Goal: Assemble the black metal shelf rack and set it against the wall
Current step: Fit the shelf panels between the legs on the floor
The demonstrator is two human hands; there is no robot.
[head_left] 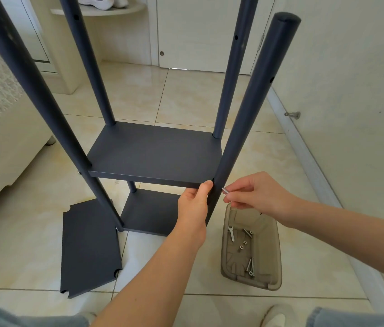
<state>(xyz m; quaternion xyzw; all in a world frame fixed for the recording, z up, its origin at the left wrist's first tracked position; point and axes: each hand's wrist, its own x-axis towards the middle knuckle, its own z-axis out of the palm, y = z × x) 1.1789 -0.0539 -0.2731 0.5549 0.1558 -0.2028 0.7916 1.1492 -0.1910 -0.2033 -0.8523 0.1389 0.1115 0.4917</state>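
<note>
Tiled floor beside white wall. I see black rack standing on floor: 4 posts, 2 shelves fitted. My left hand grips front right corner of upper shelf, thumb on its edge. My right hand pinches silver bolt, its end at side of front right post. Loose shelf panel lies flat at left. Clear tray with bolts sits just right of rack.

dark upright rack, two shelves fitted, spare shelf flat on floor
</note>
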